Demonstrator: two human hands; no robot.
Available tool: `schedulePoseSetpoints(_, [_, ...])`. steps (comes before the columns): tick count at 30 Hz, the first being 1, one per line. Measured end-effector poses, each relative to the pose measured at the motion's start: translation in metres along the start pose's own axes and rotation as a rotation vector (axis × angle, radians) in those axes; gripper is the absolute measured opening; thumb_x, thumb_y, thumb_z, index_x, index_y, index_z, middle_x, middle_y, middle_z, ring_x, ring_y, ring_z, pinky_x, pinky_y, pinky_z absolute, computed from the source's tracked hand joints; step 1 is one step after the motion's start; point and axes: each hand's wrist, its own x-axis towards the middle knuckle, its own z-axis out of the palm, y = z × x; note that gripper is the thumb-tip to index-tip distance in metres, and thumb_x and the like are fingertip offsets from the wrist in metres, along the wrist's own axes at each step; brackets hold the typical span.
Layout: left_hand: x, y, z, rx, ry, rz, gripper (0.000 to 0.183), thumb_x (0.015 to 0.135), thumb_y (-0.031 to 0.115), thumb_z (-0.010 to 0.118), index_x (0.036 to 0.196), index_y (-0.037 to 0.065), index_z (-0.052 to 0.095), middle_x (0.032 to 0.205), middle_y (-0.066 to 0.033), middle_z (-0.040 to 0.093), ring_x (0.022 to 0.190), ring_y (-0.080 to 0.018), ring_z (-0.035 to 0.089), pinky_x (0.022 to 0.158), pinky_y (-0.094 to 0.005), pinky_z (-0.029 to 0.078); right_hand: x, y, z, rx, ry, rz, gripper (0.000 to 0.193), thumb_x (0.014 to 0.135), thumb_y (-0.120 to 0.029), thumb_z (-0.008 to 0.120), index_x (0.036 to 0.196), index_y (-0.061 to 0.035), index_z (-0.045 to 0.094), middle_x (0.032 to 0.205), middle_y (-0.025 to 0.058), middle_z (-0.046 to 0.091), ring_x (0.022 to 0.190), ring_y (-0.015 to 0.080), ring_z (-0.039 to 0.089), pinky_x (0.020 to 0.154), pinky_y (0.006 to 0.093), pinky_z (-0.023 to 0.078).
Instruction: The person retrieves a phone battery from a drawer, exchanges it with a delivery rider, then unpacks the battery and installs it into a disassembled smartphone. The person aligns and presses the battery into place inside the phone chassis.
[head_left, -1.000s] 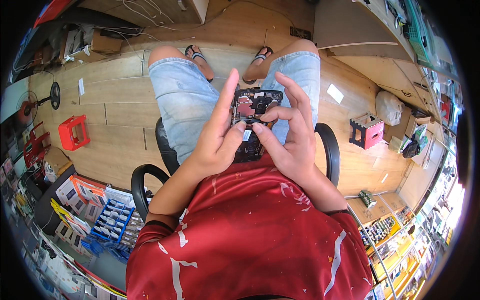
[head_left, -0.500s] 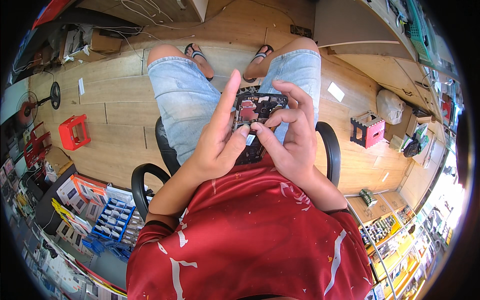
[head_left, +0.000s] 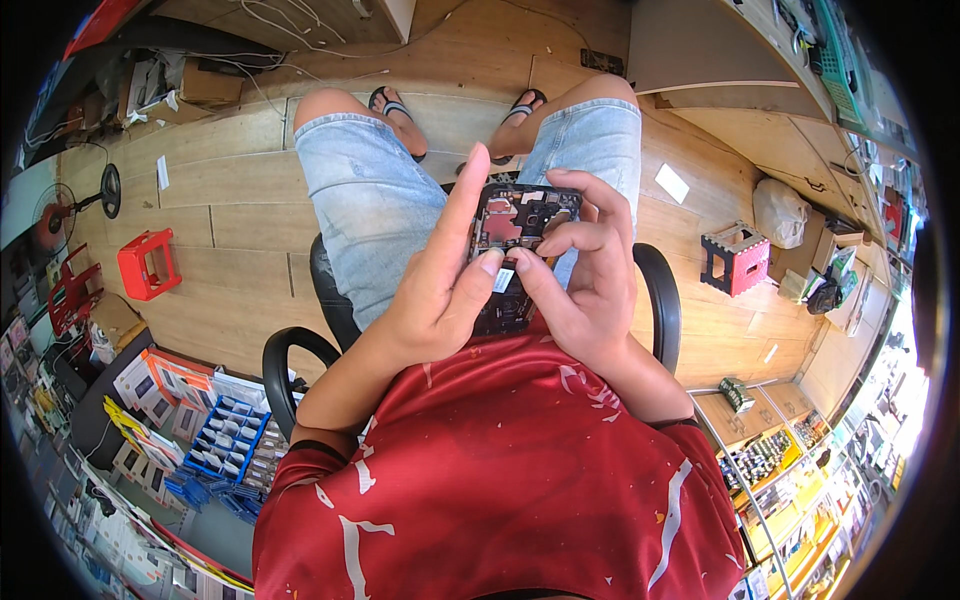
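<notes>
An opened smartphone with its back cover off lies between my hands, above my lap. Its upper part bares a circuit board with a reddish patch and a camera area; a small white label shows below that. My left hand supports the phone's left side, its index finger stretched up along the edge and its thumb on the middle of the board. My right hand grips the right side, thumb tip pressed close to the left thumb and fingers curled at the upper right edge. Whatever lies under the thumb tips is hidden.
I sit on a chair with black armrests. A red stool and a fan stand left, a red and black folding stool right. A blue compartment tray is lower left; a glass showcase stands lower right.
The phone and both hands have shifted very slightly, with the phone tilted a little differently. Both thumbs stay pressed at the middle of the board.
</notes>
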Motion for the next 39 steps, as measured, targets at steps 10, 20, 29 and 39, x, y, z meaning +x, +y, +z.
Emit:
schedulePoseSetpoints(10, [-0.002,-0.002,-0.001,0.1,0.006,0.02,0.075,0.11,0.004,0.048,0.173,-0.005,0.009,0.179,-0.0252,0.02,0.16,-0.0325,0.038,0.128,-0.0385,0.03,0.006,-0.006,-0.005,-0.315,0.029,-0.19,0.026,0.079,-0.005,0.089,0.1,-0.0067,0.074,0.152,0.0241,0.055,0.141,0.0461,0.053,0.118,0.0555,0.042])
schedulePoseSetpoints(20, [-0.001,0.006,-0.002,0.378,-0.048,0.158,0.077,0.107,-0.003,0.05,0.172,-0.006,0.009,0.179,-0.0289,0.018,0.163,-0.0362,0.032,0.127,-0.0381,0.034,0.011,-0.016,-0.009,-0.507,-0.056,-0.27,0.023,0.079,-0.006,0.084,0.099,-0.0073,0.074,0.152,0.0192,0.059,0.145,0.0434,0.051,0.125,0.0607,0.033])
schedulePoseSetpoints(29, [0.0,0.007,0.0,0.404,-0.073,0.233,0.078,0.104,-0.008,0.049,0.172,-0.007,0.01,0.178,-0.0307,0.02,0.164,-0.0389,0.03,0.129,-0.0393,0.031,0.012,-0.018,-0.011,-0.538,-0.118,-0.275,0.022,0.085,-0.004,0.08,0.103,-0.0068,0.067,0.152,0.0201,0.057,0.146,0.0443,0.05,0.125,0.0634,0.032])
schedulePoseSetpoints(39, [-0.001,0.011,0.001,0.407,-0.085,0.229,0.08,0.102,-0.009,0.051,0.171,-0.008,0.011,0.177,-0.0316,0.02,0.163,-0.0399,0.031,0.129,-0.0399,0.033,0.012,-0.017,-0.011,-0.539,-0.09,-0.291,0.021,0.087,-0.008,0.08,0.104,-0.0091,0.068,0.152,0.0187,0.058,0.143,0.0431,0.053,0.125,0.0645,0.031])
